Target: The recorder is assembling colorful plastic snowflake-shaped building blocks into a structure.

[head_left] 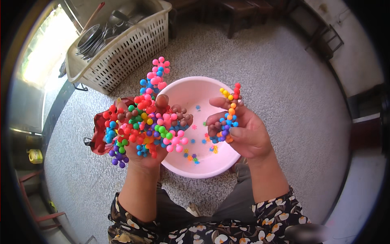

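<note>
My left hand (142, 156) is closed round a big cluster of joined snowflake-shaped toy pieces (136, 124) with round knobs in red, pink, blue, green, purple, yellow and brown. A pink and blue arm of it sticks up at the top. In my right hand (254, 136), thumb and fingers grip a smaller joined strip of snowflake pieces (231, 112) in red, yellow, orange, blue, purple and brown. The two clusters are apart. Between and below my hands stands a pink basin (201, 174) with several loose snowflake pieces (191, 157) on its bottom.
A red bag (99, 134) lies on the floor behind the left cluster. At the far left stands a cream slatted basket (122, 53) holding dark pans and a stick. Wooden stools (239, 10) line the back. A yellow bottle (35, 156) is at the left edge.
</note>
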{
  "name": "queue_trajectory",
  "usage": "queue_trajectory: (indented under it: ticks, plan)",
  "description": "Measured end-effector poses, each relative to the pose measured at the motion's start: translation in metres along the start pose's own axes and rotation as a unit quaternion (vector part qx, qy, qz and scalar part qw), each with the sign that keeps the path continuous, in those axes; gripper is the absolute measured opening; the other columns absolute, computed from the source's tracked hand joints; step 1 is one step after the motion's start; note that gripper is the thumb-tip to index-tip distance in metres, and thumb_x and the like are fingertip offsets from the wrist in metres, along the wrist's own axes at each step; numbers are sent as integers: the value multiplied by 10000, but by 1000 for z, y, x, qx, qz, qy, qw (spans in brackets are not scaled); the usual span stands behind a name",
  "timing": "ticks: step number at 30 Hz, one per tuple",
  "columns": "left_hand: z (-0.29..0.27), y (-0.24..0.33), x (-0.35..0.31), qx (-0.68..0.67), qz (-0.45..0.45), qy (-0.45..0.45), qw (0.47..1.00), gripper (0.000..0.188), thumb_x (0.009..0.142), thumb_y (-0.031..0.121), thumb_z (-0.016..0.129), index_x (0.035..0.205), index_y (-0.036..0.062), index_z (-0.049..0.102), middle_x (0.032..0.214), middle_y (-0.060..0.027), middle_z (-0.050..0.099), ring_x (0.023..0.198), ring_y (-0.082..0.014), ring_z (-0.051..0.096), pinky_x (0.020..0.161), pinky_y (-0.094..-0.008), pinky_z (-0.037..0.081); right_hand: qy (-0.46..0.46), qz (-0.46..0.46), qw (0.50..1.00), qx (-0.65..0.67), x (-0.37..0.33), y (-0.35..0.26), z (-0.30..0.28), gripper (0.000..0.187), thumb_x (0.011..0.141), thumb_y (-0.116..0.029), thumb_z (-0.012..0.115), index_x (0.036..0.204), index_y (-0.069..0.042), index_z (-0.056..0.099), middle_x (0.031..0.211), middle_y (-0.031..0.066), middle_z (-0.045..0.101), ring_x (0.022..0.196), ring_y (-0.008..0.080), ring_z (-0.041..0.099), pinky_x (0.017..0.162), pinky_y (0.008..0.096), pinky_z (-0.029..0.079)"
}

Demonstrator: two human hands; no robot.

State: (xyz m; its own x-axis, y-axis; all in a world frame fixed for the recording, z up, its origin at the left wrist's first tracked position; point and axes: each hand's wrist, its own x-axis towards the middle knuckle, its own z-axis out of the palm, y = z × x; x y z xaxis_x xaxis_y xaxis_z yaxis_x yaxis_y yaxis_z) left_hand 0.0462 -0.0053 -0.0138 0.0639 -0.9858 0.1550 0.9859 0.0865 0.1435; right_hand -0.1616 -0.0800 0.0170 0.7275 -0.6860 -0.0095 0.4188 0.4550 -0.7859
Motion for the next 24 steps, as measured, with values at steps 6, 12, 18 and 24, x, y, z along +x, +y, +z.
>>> queue_trajectory:
  ticks: [6,12,18,24]
  plan:
    - [7,-12,7,75,-6,18,997,564,862,508,415,1222,78,472,1163,-150,523,1044,-371,504,974,-565,323,-33,30,998,-39,-13,-13,-9,720,632,-101,644,1250,129,355,927,199,629,865,303,619,820,403,469]
    - [13,-24,18,54,-44,2,998,616,848,520,439,1230,37,427,1051,-99,554,966,-287,502,926,-488,338,-66,27,996,-44,-22,-18,-15,839,603,-111,615,1308,153,242,915,223,631,855,309,610,858,433,417]
    - [9,-31,14,80,-82,31,993,538,885,531,386,1183,92,472,1072,-75,564,979,-299,511,891,-531,377,-72,-23,997,-27,-29,-19,-3,857,670,-92,563,1376,110,121,912,247,621,808,292,602,845,422,393]
    - [6,-32,13,83,-75,-24,993,521,898,531,367,1147,95,506,1130,-89,547,1028,-330,530,936,-541,366,-197,-17,980,36,-34,-13,-8,662,768,-154,540,1305,149,300,820,156,610,738,234,572,810,425,401]
